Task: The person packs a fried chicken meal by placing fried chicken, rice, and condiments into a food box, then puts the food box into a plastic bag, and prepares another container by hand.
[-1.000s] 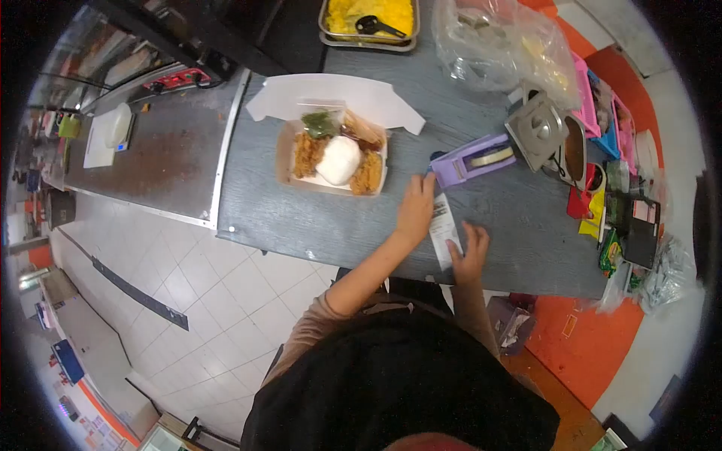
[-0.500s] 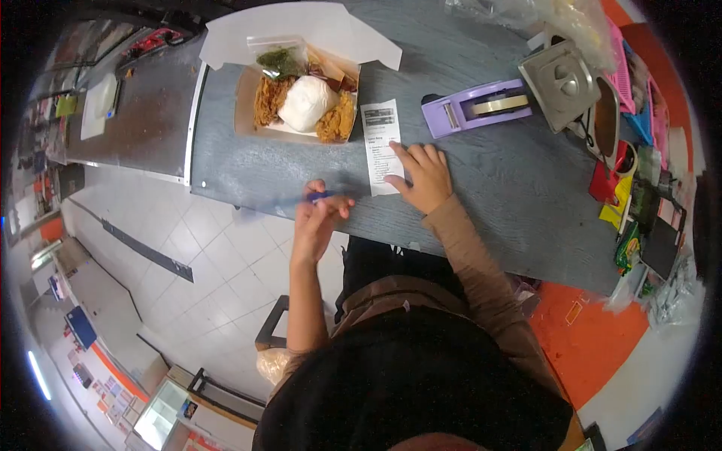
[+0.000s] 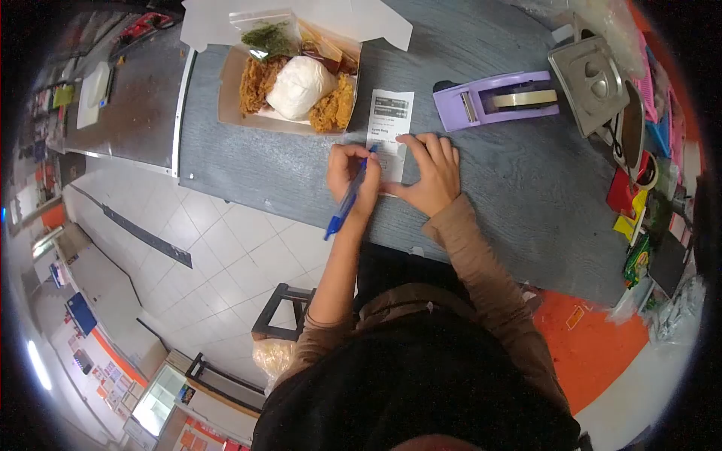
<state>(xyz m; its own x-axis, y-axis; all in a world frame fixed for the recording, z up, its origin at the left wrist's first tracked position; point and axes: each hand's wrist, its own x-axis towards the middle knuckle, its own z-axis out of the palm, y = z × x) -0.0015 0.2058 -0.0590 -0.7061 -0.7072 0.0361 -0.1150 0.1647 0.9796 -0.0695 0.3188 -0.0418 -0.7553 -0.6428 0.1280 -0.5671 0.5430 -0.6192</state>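
A blue pen (image 3: 346, 203) is gripped in my left hand (image 3: 356, 180), its tip over the printed receipt (image 3: 389, 120). My right hand (image 3: 432, 174) rests on the table with thumb and fingers apart, pressing the receipt's right edge. Part of the receipt's lower end is hidden behind the hands. Above my left hand stands an open cardboard food box (image 3: 229, 94). Inside it are a white wrapped mound (image 3: 301, 89), fried pieces (image 3: 335, 105) and a clear bag of green leaves (image 3: 265, 37).
A lilac tape dispenser (image 3: 459, 109) sits right of the receipt. Beyond it lie a metal lid (image 3: 590, 86) and a clutter of packets along the table's (image 3: 519, 195) right side. A black stool (image 3: 282, 312) stands below on the tiled floor.
My left hand has moved up and right, bringing the pen from the table edge onto the receipt. My right hand still holds the paper down. The view has shifted slightly.
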